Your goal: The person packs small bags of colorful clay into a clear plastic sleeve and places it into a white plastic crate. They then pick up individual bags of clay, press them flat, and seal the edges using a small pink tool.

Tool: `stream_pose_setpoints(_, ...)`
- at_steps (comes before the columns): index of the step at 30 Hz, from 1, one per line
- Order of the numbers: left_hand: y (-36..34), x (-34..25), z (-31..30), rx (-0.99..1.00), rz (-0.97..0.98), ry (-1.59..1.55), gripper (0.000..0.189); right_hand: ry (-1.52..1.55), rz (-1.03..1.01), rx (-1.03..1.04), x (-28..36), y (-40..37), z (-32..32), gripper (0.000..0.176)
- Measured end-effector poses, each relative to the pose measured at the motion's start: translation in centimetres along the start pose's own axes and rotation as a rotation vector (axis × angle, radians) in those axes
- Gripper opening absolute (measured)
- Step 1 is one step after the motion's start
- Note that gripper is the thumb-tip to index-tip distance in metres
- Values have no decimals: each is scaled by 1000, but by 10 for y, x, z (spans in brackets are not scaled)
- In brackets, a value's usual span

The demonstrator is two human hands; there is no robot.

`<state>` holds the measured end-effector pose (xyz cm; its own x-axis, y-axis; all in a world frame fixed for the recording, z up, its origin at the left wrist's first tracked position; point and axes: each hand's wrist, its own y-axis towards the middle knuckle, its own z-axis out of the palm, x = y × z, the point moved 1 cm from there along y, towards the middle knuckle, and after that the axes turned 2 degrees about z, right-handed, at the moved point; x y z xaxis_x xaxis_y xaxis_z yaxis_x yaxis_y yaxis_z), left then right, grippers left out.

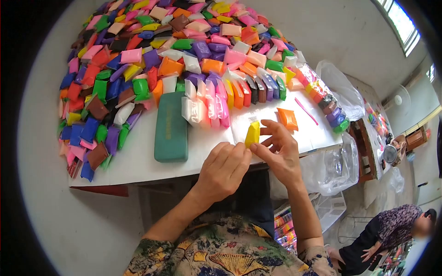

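Note:
A small yellow packet stands nearly upright between my hands, above the front part of the white table. My left hand has its fingers closed in a pinch at the packet's lower end. From the other side my right hand holds the packet with thumb and fingers. Behind it is a row of packets on edge, running from yellow and orange to black, purple, blue and green. White and pink packets stand to the left of that row. A lone orange packet lies just beyond my right hand.
A green case lies left of my hands. Loose coloured packets are heaped over the table's back and left. A pink stick and a filled clear bag lie to the right. Another person is at the lower right.

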<state>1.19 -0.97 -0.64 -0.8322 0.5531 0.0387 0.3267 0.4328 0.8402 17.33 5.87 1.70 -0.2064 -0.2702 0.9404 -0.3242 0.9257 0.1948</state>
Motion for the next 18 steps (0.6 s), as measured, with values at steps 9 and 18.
stream_pose_setpoints(9, -11, 14, 9, -9, -272, -90, 30, -380, -424, 26, -15, 47, 26, 61)
stream_pose_setpoints(18, -14, 13, 12, 55, -216, 13, 24, -463, -431, 10, -15, 51, 31, 58)
